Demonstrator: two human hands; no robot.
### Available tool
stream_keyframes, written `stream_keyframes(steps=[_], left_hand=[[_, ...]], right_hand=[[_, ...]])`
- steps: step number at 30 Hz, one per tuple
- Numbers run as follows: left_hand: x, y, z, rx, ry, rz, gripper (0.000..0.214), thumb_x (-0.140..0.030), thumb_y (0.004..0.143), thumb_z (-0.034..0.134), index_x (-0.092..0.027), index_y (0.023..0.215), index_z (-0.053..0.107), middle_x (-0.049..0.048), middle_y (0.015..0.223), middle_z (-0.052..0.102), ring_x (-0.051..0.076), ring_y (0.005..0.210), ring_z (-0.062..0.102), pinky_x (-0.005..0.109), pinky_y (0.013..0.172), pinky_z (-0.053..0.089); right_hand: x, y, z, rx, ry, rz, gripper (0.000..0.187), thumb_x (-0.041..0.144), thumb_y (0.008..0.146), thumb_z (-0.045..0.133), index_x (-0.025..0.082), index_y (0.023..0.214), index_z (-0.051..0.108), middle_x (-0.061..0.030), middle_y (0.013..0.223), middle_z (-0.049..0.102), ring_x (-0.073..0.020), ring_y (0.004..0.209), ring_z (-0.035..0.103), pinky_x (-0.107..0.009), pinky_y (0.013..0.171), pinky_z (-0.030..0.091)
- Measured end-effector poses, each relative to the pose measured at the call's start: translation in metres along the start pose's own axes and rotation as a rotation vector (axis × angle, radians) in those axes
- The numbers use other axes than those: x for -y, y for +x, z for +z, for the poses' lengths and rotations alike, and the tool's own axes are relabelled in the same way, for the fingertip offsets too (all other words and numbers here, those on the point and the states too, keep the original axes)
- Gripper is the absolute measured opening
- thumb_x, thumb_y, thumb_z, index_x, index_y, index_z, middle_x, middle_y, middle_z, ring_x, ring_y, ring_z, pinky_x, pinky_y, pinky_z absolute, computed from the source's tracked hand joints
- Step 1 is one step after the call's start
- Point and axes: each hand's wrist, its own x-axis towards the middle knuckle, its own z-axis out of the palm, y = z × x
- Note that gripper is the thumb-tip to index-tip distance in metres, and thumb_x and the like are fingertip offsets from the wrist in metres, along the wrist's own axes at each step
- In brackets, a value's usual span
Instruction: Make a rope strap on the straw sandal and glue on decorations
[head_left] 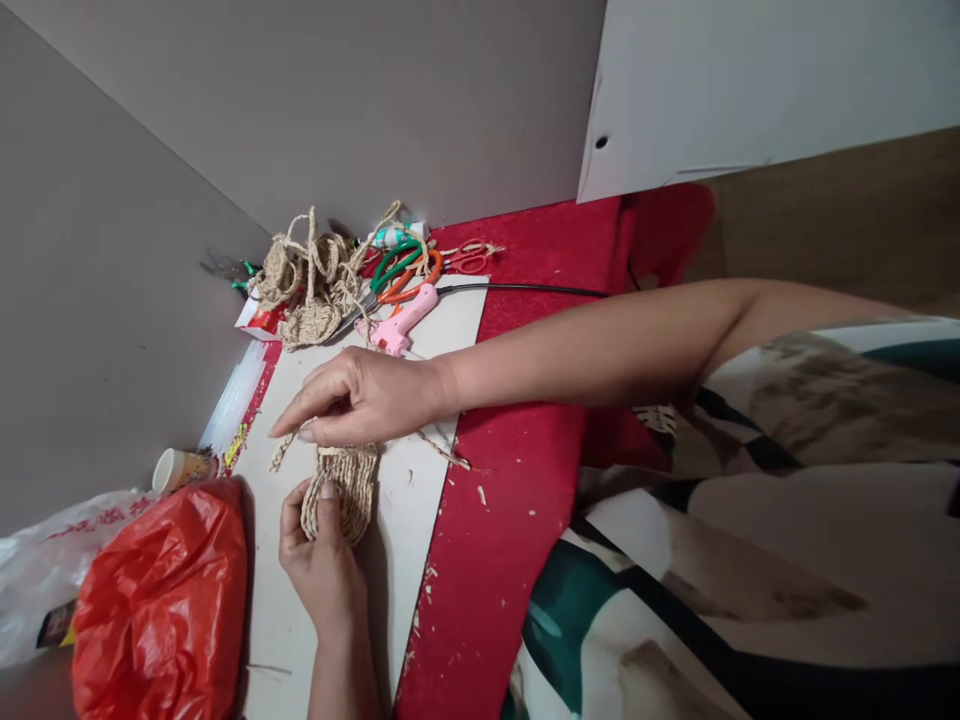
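My left hand (pixel 326 565) is closed on a small coiled piece of braided straw rope (pixel 349 485), thumb on its face and fingers behind it. The piece has a rounded end and a flatter upper edge, and is tilted over the white board. Just above it, my right hand (pixel 375 395) is closed in a pinch on a straw braid (pixel 279 452), whose short end sticks out past the fingertips. A thin straw tail (pixel 446 452) shows on the other side of this hand. The right palm side is hidden.
The white board (pixel 420 500) lies on a red cloth (pixel 480 560) with straw scraps. Above are a pink glue gun (pixel 401 320) with black cable, green-and-orange-handled scissors (pixel 397 272), red scissors (pixel 471 257) and a straw rope heap (pixel 311 275). A paper cup (pixel 176 470) and red plastic bag (pixel 165 600) stand left.
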Motion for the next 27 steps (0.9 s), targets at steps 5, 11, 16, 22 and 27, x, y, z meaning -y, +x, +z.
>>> stream_keyframes(steps=[5,11,16,22,27], left_hand=[[0.004,0.000,-0.004,-0.054,-0.019,0.019,0.026,-0.034,0.088,0.065,-0.015,0.106,0.062,0.0048,0.102,0.065,0.018,0.089,0.064,0.040,0.080,0.054],[0.004,0.003,-0.005,-0.075,-0.019,0.007,0.022,-0.032,0.081,0.072,-0.015,0.094,0.065,0.0006,0.088,0.065,0.015,0.080,0.061,0.034,0.076,0.051],[-0.001,0.000,-0.001,-0.111,-0.054,-0.015,0.031,-0.038,0.073,0.078,-0.020,0.097,0.070,-0.0021,0.092,0.069,0.012,0.082,0.062,0.027,0.078,0.048],[-0.003,-0.005,0.000,-0.129,-0.054,-0.024,0.030,-0.039,0.073,0.077,-0.020,0.096,0.074,0.0001,0.090,0.073,0.015,0.085,0.065,0.028,0.080,0.050],[-0.001,-0.007,-0.003,-0.119,-0.044,-0.010,0.026,-0.038,0.075,0.076,-0.020,0.093,0.072,-0.0004,0.090,0.072,0.013,0.083,0.064,0.025,0.079,0.049]], right_hand=[[0.003,-0.004,0.001,0.002,0.025,-0.132,0.022,0.015,0.086,0.065,0.003,0.103,0.073,-0.0019,0.076,0.065,-0.0038,0.064,0.051,-0.017,0.062,0.037],[0.002,-0.007,0.003,0.071,-0.032,-0.129,0.015,0.012,0.091,0.057,0.002,0.089,0.069,-0.0045,0.078,0.065,-0.0067,0.073,0.055,-0.018,0.072,0.040],[0.001,-0.010,0.009,0.110,-0.102,-0.060,0.010,0.007,0.087,0.058,0.005,0.081,0.066,-0.0001,0.070,0.059,-0.0059,0.066,0.047,-0.019,0.068,0.036],[0.002,-0.013,0.016,0.135,-0.075,0.158,0.010,0.011,0.086,0.059,0.007,0.080,0.066,-0.0020,0.074,0.063,-0.0080,0.070,0.052,-0.020,0.070,0.039],[0.000,-0.018,0.021,0.134,-0.044,0.197,0.009,0.005,0.082,0.056,0.008,0.080,0.065,-0.0033,0.081,0.067,-0.0088,0.077,0.058,-0.021,0.076,0.043]])
